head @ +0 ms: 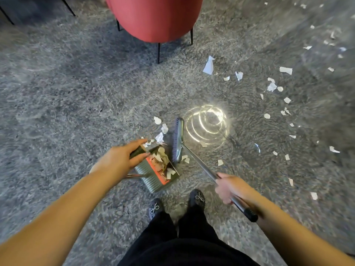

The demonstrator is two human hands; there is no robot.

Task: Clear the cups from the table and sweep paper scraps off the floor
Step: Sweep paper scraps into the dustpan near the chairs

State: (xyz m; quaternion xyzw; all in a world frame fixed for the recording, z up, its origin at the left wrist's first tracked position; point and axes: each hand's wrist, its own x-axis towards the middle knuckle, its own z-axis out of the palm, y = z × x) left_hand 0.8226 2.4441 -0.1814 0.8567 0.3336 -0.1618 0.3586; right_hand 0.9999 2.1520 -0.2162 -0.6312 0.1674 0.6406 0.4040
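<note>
Left hand grips the dustpan handle; right hand holds the broom pole. Scraps litter the floor right; a hard stroke could flick paper past the tilted pan.

No readable text, labels, brands or numbers anywhere in the head view. The dustpan has an orange strip with no lettering that can be made out; the broom handle and the paper scraps show no print.
</note>
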